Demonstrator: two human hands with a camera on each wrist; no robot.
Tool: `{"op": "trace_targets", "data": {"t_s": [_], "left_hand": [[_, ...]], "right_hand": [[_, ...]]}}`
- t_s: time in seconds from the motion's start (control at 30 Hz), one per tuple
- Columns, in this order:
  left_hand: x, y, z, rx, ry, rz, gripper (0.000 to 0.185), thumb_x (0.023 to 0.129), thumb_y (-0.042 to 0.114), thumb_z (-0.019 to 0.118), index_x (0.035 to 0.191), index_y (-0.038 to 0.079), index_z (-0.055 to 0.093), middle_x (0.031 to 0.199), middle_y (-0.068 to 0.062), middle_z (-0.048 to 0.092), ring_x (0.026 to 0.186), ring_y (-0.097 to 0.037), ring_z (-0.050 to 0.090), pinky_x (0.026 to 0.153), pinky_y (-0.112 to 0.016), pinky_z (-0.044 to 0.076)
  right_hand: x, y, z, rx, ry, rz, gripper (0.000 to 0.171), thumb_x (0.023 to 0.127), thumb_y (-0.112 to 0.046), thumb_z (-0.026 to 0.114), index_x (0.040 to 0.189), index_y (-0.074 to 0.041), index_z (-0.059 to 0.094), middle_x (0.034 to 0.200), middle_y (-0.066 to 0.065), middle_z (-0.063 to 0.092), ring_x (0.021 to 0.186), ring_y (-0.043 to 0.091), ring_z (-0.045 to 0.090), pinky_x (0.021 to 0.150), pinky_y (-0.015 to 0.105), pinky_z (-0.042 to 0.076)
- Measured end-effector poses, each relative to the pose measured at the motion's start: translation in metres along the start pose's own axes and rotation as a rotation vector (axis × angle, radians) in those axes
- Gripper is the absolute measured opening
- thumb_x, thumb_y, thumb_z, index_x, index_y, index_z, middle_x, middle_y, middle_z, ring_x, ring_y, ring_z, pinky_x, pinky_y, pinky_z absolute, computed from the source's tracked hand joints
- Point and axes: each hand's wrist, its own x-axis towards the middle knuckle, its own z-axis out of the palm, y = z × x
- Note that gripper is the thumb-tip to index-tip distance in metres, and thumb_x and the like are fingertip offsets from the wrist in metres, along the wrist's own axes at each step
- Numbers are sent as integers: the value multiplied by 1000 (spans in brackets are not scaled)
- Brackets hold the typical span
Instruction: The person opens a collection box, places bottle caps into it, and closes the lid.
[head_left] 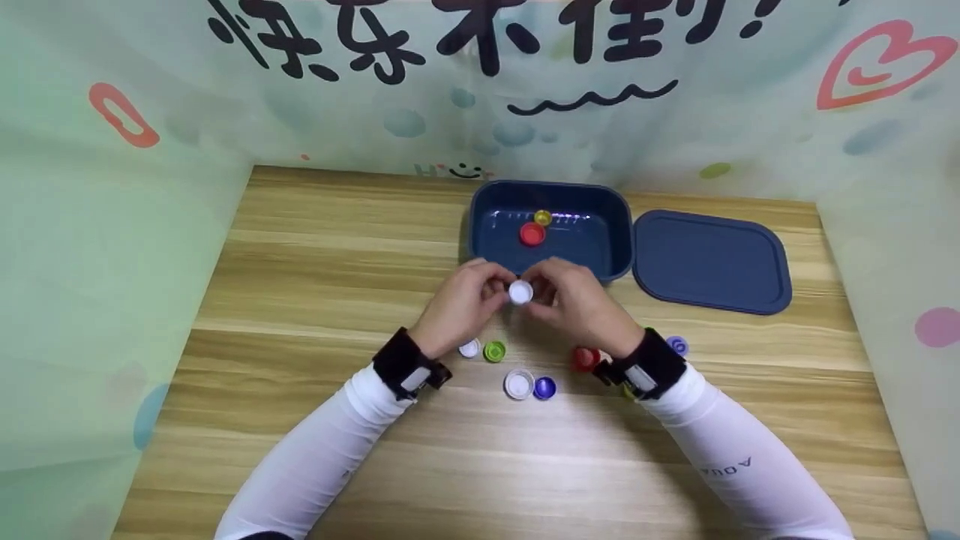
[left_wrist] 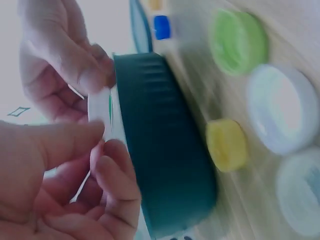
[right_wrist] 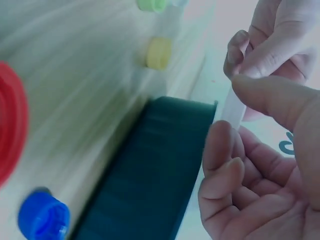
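A small white bottle cap (head_left: 520, 292) is held up just over the front rim of a dark blue box (head_left: 480, 225). My left hand (head_left: 463, 300) pinches its left edge between thumb and fingers. On the opposite edge, my right hand (head_left: 581, 304) pinches it too. The right wrist view shows the white cap (right_wrist: 234, 107) edge-on between both hands' fingertips. Inside the box lie a red cap (head_left: 532, 234) and a yellow cap (head_left: 542, 217).
Loose caps lie on the wooden table before the box: green (head_left: 494, 351), white (head_left: 519, 385), blue (head_left: 545, 388) and red (head_left: 585, 358), among several others partly behind the wrists. A dark blue lid (head_left: 712, 262) lies right of the box. A printed cloth (head_left: 360, 135) hangs behind.
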Motion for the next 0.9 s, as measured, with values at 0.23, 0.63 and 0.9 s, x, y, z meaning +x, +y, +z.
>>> {"op": "trace_targets", "data": {"t_s": [0.23,0.63,0.9], "left_hand": [[17,8,-5,-104,62,-83,28,102,2,67,129,-1,70,112,-11,66,100,-21,66,89,-27,56],[36,3,-8,-308,129,-173,44,104,0,63,147,-1,54,144,-21,60,126,-30,65,101,-32,55],[25,-3,-14,-166,239,-93,41,100,0,67,140,2,60,138,-17,59,116,-28,62,94,-32,55]], "right_hand": [[16,0,-4,47,107,59,30,91,-9,84,118,-1,71,101,11,68,86,23,64,75,35,55],[39,7,-7,141,84,200,54,100,-11,73,150,-2,55,130,14,69,118,27,66,103,44,55],[31,1,-4,108,100,63,43,99,-8,73,140,-3,64,131,14,70,117,27,67,103,48,55]]}}
